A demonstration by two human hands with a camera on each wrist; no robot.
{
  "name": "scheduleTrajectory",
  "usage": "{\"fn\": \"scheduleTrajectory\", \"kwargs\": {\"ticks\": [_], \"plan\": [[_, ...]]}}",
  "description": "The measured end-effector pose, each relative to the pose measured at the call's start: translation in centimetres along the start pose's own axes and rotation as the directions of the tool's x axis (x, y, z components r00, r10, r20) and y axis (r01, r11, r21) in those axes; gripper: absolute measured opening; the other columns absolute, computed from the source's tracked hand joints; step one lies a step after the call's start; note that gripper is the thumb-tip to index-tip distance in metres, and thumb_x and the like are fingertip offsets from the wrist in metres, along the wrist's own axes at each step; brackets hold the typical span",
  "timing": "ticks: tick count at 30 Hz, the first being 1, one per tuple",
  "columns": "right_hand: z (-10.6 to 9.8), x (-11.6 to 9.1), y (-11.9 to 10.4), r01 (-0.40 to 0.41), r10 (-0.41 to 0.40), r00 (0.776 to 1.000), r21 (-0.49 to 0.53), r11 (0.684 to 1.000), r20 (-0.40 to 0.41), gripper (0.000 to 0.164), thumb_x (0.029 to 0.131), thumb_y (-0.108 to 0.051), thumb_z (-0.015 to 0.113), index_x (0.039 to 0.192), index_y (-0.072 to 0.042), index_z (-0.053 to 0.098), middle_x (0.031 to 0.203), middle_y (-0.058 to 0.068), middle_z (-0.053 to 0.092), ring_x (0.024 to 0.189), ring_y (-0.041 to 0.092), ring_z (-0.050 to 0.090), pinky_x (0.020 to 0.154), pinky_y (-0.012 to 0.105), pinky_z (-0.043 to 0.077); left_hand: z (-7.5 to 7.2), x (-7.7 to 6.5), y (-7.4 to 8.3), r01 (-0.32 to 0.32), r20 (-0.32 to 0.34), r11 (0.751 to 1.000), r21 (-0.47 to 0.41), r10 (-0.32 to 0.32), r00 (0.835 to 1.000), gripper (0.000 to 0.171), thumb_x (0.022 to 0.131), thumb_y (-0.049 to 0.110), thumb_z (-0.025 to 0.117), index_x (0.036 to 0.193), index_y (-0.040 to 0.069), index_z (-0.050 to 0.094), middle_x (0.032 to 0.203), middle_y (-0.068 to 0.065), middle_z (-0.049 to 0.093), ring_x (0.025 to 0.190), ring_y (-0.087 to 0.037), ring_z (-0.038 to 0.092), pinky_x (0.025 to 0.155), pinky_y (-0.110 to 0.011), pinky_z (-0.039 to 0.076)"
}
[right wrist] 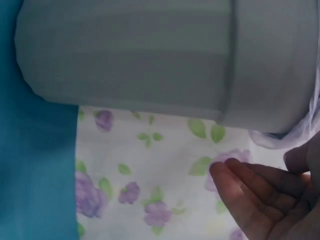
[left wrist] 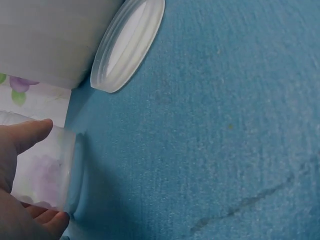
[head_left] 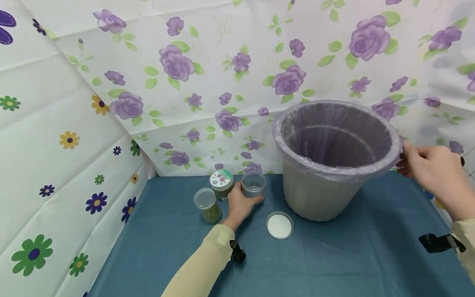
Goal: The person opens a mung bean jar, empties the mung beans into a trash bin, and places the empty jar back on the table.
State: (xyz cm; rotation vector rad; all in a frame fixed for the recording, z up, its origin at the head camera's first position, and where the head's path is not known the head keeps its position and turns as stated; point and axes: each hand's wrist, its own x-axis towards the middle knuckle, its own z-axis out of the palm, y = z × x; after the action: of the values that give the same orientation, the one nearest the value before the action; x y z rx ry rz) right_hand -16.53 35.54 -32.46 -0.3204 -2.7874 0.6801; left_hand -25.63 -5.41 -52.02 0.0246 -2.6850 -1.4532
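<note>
My left hand (head_left: 240,206) grips a clear plastic jar (head_left: 254,181), thumb on one side and fingers on the other; its contents look empty. The jar (left wrist: 47,175) is upright at or just above the blue cloth in the left wrist view. Close by, a round lid (head_left: 279,225) with a white inside lies on the cloth. At the bin's right rim is my right hand (head_left: 436,171), beside the edge of the thin plastic bag (head_left: 393,154) lining the grey bin (head_left: 319,198). In the right wrist view its fingers (right wrist: 245,195) are loosely bent, apart from the thumb.
Left of my left hand stand a capped jar (head_left: 210,210) of small green grains and a second jar (head_left: 221,185) with a flower-printed lid. A flowered sheet (head_left: 222,82) hangs behind. Blue cloth (head_left: 315,264) covers the table.
</note>
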Motion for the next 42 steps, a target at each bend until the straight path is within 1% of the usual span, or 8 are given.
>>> {"fn": "scheduleTrajectory", "kwargs": {"ticks": [9, 13, 17, 20, 24, 26, 32, 42], "plan": [[2.6, -3.6, 0.5, 0.038, -0.035, 0.995, 0.031, 0.999, -0.09, 0.068, 0.1, -0.046, 0.026, 0.11, 0.011, 0.063, 0.091, 0.031, 0.067, 0.069, 0.038, 0.067, 0.05, 0.048, 0.052, 0.4, 0.2, -0.9, -0.029, -0.017, 1.0, -0.006, 0.028, 0.999, 0.078, 0.067, 0.034, 0.083, 0.132, 0.009, 0.047, 0.12, -0.009, 0.06, 0.109, -0.024, 0.058, 0.091, -0.041, 0.051], [3.2, -4.9, 0.0, 0.04, -0.034, 0.987, 0.033, 0.999, -0.156, 0.063, 0.1, -0.045, 0.03, 0.103, 0.006, 0.068, 0.087, 0.027, 0.068, 0.069, 0.038, 0.066, 0.046, 0.043, 0.05, 0.5, 0.3, -1.2, -0.05, -0.027, 0.999, -0.008, 0.05, 0.998, 0.079, 0.066, 0.033, 0.084, 0.131, 0.008, 0.047, 0.12, -0.01, 0.06, 0.109, -0.024, 0.058, 0.091, -0.042, 0.051], [4.0, -6.2, -0.6, 0.05, -0.04, 0.978, 0.045, 0.998, -0.203, 0.056, 0.1, -0.043, 0.035, 0.098, 0.0, 0.071, 0.086, 0.024, 0.07, 0.061, 0.024, 0.063, 0.047, 0.042, 0.048, 0.5, 0.1, -1.5, -0.072, -0.026, 0.997, -0.013, 0.071, 0.997, 0.08, 0.066, 0.032, 0.085, 0.131, 0.007, 0.046, 0.12, -0.011, 0.06, 0.109, -0.024, 0.058, 0.09, -0.042, 0.051], [4.5, -7.3, -1.0, 0.063, -0.049, 0.974, 0.057, 0.996, -0.219, 0.05, 0.099, -0.041, 0.038, 0.101, -0.002, 0.071, 0.087, 0.022, 0.07, 0.057, -0.002, 0.055, 0.05, 0.043, 0.049, 0.3, -0.2, -1.5, -0.063, -0.019, 0.998, -0.004, 0.063, 0.998, 0.082, 0.067, 0.032, 0.084, 0.134, 0.008, 0.043, 0.123, -0.012, 0.058, 0.112, -0.024, 0.057, 0.092, -0.042, 0.05], [5.2, -9.0, -1.6, 0.079, -0.054, 0.972, 0.101, 0.992, -0.23, 0.043, 0.097, -0.041, 0.045, 0.107, -0.007, 0.069, 0.093, 0.018, 0.07, 0.064, -0.028, 0.036, 0.05, 0.021, 0.05, -0.3, -0.9, -1.1, -0.042, -0.01, 0.999, 0.02, 0.042, 0.999, 0.084, 0.072, 0.033, 0.08, 0.139, 0.009, 0.036, 0.129, -0.013, 0.053, 0.118, -0.028, 0.053, 0.095, -0.045, 0.048], [5.6, -9.8, -2.0, 0.109, -0.071, 0.967, 0.144, 0.984, -0.245, 0.035, 0.095, -0.039, 0.05, 0.105, -0.011, 0.07, 0.091, 0.012, 0.071, 0.067, -0.03, 0.037, 0.051, 0.007, 0.044, -0.8, -1.3, -0.7, -0.05, -0.009, 0.998, 0.035, 0.051, 0.999, 0.083, 0.074, 0.033, 0.078, 0.141, 0.008, 0.034, 0.132, -0.014, 0.051, 0.121, -0.03, 0.051, 0.096, -0.047, 0.047], [7.7, -12.1, -3.3, 0.298, -0.203, 0.924, 0.28, 0.912, -0.322, 0.015, 0.087, -0.016, 0.066, 0.096, -0.025, 0.073, 0.087, -0.02, 0.067, 0.077, -0.019, 0.053, 0.069, -0.002, 0.041, -2.1, -3.3, 0.1, -0.074, -0.009, 0.993, 0.096, 0.075, 0.997, 0.083, 0.08, 0.042, 0.071, 0.144, 0.009, 0.03, 0.14, -0.015, 0.044, 0.129, -0.031, 0.044, 0.099, -0.046, 0.046], [11.2, -13.7, -5.0, 0.549, -0.427, 0.827, 0.363, 0.753, -0.365, 0.037, 0.072, -0.001, 0.077, 0.103, -0.019, 0.07, 0.098, -0.001, 0.069, 0.089, 0.0, 0.061, 0.081, 0.003, 0.045, -4.8, -7.0, 0.3, -0.155, -0.074, 0.975, 0.161, 0.169, 0.983, 0.066, 0.081, 0.048, 0.068, 0.134, 0.016, 0.047, 0.135, -0.006, 0.052, 0.126, -0.025, 0.049, 0.098, -0.043, 0.048]]}}
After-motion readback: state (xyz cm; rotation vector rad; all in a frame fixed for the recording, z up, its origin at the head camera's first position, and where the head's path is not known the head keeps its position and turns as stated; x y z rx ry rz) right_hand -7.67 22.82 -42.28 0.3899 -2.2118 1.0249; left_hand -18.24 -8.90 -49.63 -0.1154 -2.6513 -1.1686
